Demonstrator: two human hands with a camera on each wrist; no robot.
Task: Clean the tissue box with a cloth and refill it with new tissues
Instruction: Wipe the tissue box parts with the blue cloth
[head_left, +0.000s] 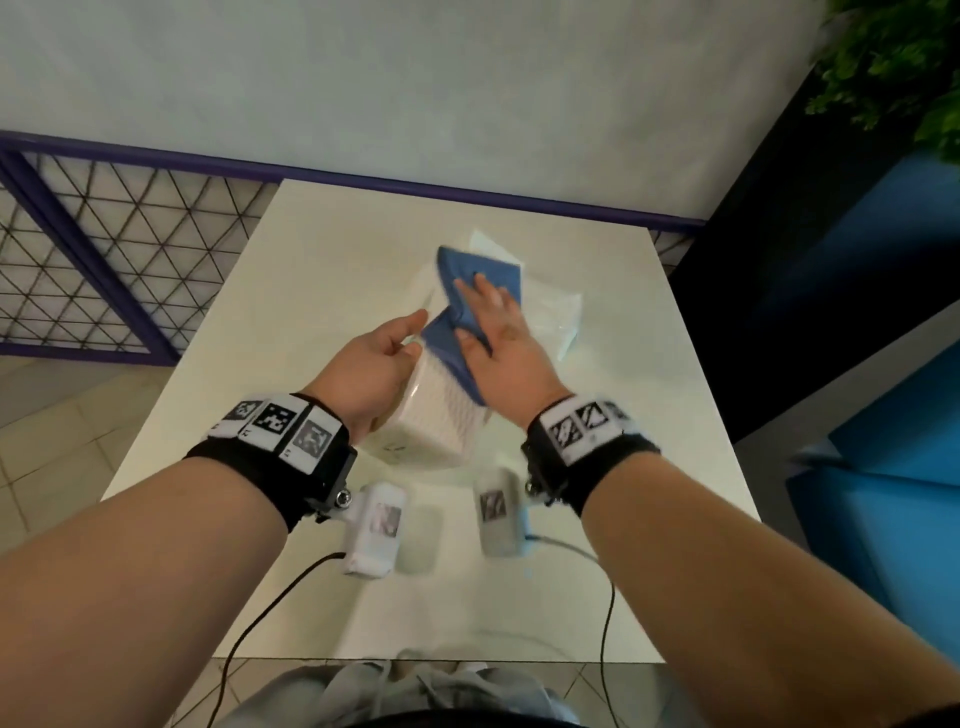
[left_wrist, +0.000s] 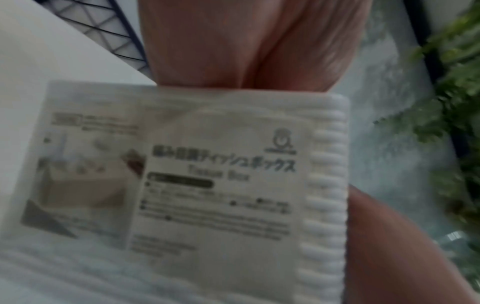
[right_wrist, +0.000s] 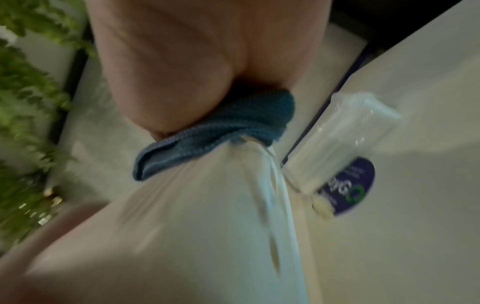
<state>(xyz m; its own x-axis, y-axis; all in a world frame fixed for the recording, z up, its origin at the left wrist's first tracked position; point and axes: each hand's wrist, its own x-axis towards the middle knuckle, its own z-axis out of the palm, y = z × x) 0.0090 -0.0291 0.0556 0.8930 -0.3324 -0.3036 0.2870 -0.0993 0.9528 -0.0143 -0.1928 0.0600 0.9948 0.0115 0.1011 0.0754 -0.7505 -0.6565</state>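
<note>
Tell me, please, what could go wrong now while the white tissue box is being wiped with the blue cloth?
1. The left hand holds the tissue box tilted off the table; the pressing right hand might push it out of that hold.
2. The blue cloth hangs over the wrapped tissue pack and may drag it along.
3. The paper label on the box could be smeared or peeled if wiped.
</note>
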